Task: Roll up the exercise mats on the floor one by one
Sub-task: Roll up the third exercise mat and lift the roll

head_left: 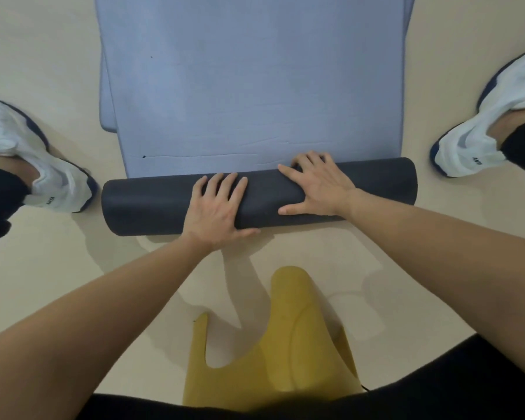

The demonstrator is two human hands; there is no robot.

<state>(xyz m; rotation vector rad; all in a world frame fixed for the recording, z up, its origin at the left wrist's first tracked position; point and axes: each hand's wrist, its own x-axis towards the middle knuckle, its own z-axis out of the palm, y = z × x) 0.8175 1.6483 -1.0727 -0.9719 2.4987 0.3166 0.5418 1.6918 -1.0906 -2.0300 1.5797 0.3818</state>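
A blue exercise mat (255, 86) lies flat on the beige floor and stretches away from me. Its near end is wound into a dark grey roll (146, 204) that lies crosswise, slightly tilted up to the right. My left hand (219, 207) presses flat on the roll's middle with fingers spread. To its right, my right hand (319, 183) also rests on the roll, palm down, with the fingertips curled over the far side. A second blue mat (106, 95) peeks out under the first along its left edge.
My two white shoes stand on either side of the roll, the left shoe (43, 165) and the right shoe (482, 122). A yellow garment (279, 344) hangs below my chest near the bottom of the view. Beige floor surrounds the mats.
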